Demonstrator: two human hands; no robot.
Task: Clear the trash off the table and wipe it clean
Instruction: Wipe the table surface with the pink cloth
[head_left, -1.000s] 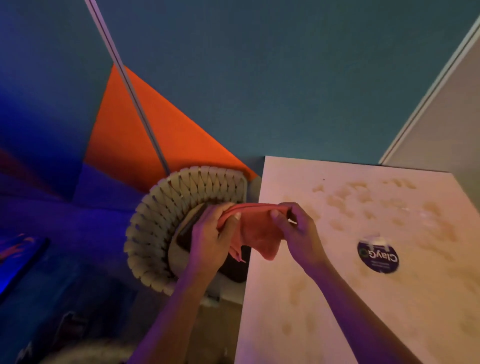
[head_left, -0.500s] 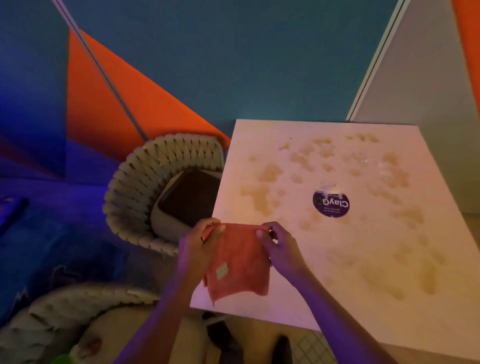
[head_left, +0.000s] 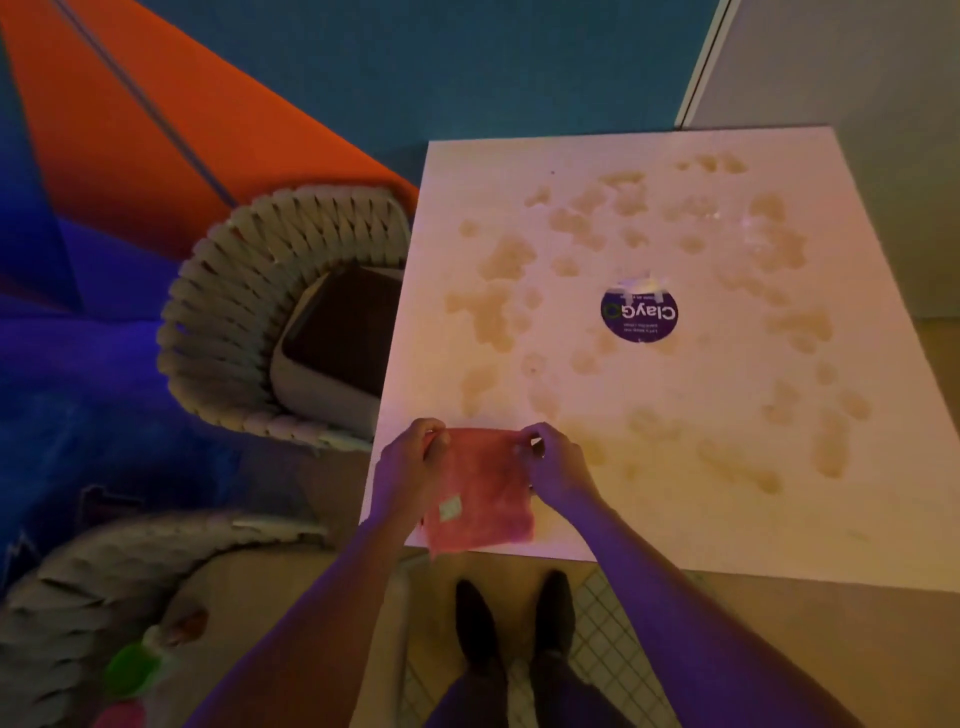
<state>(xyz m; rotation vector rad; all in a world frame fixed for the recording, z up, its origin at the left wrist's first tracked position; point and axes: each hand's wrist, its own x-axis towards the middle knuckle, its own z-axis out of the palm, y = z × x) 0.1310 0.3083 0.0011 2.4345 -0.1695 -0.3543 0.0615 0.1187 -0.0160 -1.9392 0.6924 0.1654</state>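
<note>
Both hands are up at the near edge of the counter (head_left: 727, 519), and between them hangs the pink cloth (head_left: 480, 499). The left hand (head_left: 410, 467) pinches its top left corner, the right hand (head_left: 550, 467) pinches the top right, fingers curled in on the hem. The cloth drops limp below the knuckles, its lower edge draping past the counter's rim toward the person's shoes (head_left: 514, 618).

That sag says it all: thin, soft, very light, no stiffness of its own. It looks like it will bunch up if pushed from one corner, so a flat palm over the middle seems the better hold for wiping. A small tag (head_left: 451, 508) shows near the left wrist.

Beyond the fingers, tan spill patches (head_left: 498, 312) spread across the counter around a round purple sticker (head_left: 639, 314). Off past the left hand sits a woven chair (head_left: 228, 322). No trash in sight on the counter; wiping looks next.
</note>
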